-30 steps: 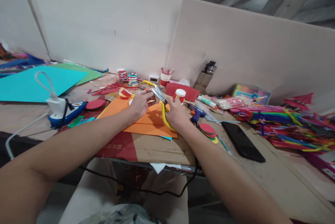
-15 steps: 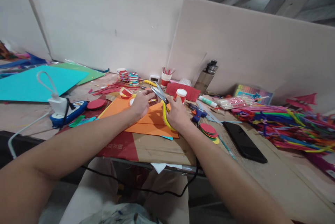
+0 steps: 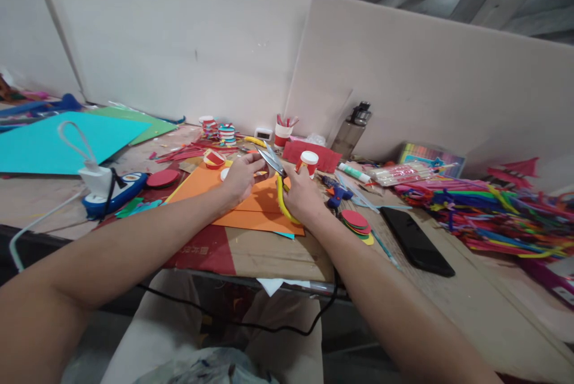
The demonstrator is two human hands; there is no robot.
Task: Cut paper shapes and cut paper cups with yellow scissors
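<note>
My right hand (image 3: 302,194) is wrapped round the yellow handles of a pair of scissors (image 3: 271,162), whose metal blades are parted and point up and left. My left hand (image 3: 243,179) is beside the blades, its fingers pinched together. Whatever is between those fingers is too small to make out. Beneath both hands lie orange sheets (image 3: 251,221). A white-lidded red and white cup (image 3: 309,160) stands just beyond my right hand. Past my left hand is a small red and white piece (image 3: 214,159).
A black phone (image 3: 417,241), a stack of coloured discs (image 3: 356,222) and a blue glue gun (image 3: 337,192) lie to the right. Farther right are many pipe cleaners (image 3: 484,216). A blue power strip (image 3: 115,195) and turquoise sheet (image 3: 67,142) are left. A bottle (image 3: 352,133) stands behind.
The whole view has shifted slightly to the left. Both hands and the scissors stay in nearly the same place over the orange sheets.
</note>
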